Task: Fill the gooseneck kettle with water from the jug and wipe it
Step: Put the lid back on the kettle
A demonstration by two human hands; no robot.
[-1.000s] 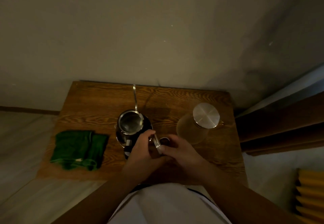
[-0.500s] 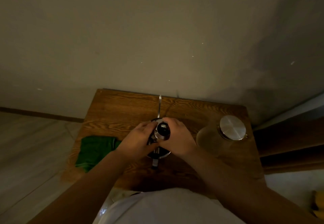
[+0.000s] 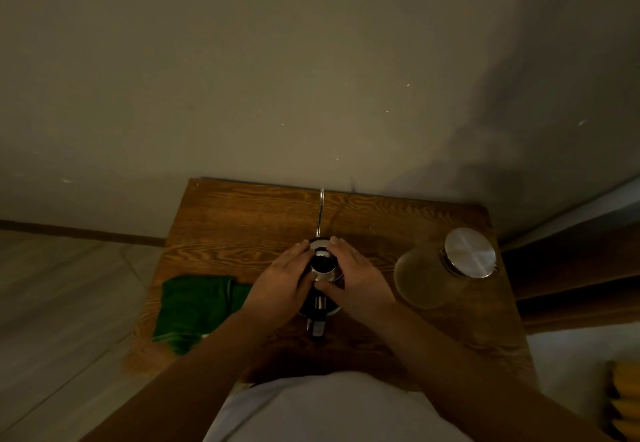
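A wooden table (image 3: 242,220) stands against a plain wall (image 3: 277,60). In its middle is the kettle (image 3: 320,303), with the thin spout (image 3: 321,211) pointing to 12 o'clock and the handle (image 3: 317,325) to 6 o'clock. The left hand (image 3: 282,284) and the right hand (image 3: 356,280) lie on both sides of the lid (image 3: 322,263), fingers curved around it. At 9 o'clock from the kettle lies a folded green cloth (image 3: 194,306). At 3 o'clock stands the glass jug (image 3: 426,277) with a round metal lid.
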